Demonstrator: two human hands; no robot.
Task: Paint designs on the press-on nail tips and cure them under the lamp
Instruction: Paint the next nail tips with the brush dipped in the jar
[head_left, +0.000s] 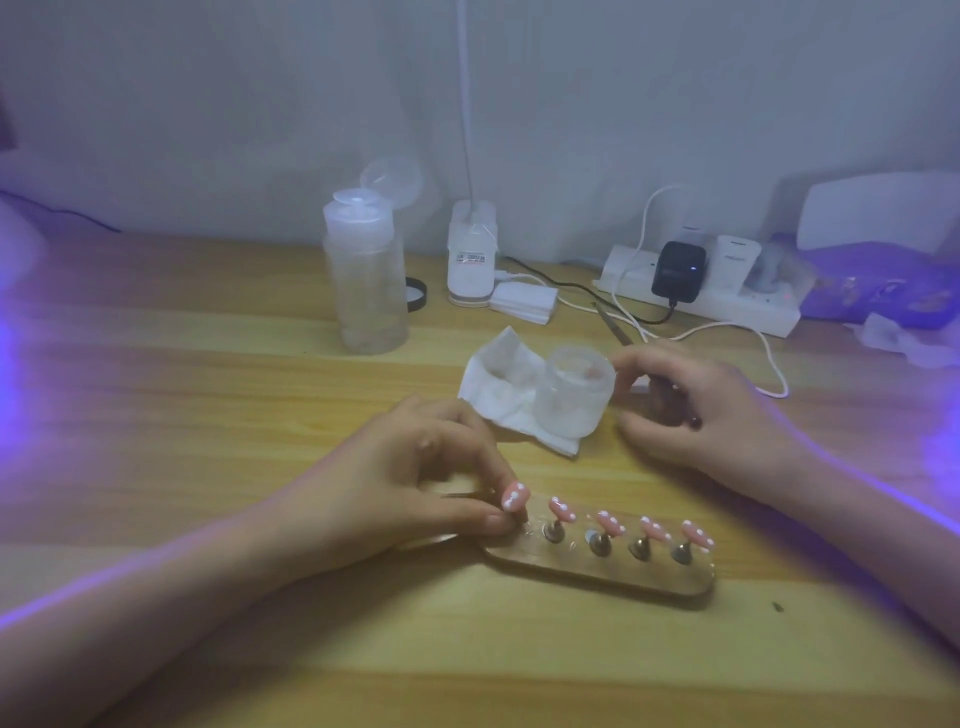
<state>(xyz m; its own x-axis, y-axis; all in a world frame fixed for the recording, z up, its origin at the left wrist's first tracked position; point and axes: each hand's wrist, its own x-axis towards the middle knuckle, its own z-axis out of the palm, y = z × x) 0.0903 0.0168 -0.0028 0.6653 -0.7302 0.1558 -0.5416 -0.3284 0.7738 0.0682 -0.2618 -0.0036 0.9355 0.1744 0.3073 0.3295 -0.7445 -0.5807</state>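
The wooden surface (208, 389) fills most of the view, washed with violet light at both edges. The left hand (415, 483) lies at the left end of the wooden holder (602, 569), thumb and forefinger curled in a pinch on the leftmost tip (515, 496) (whether on the tip itself or its peg is too blurred to tell). The right hand (696, 410) is curled round a dark-handled tool (667, 400), one fingertip at the rim of the frosted jar (574, 397). A tall clear bottle (366, 280) stands well behind, with a power strip (701, 299) along the wall. The jar sits on a crumpled tissue (498, 395). Four more pink nail tips (610, 522), dotted white, stand on metal pegs along the holder.
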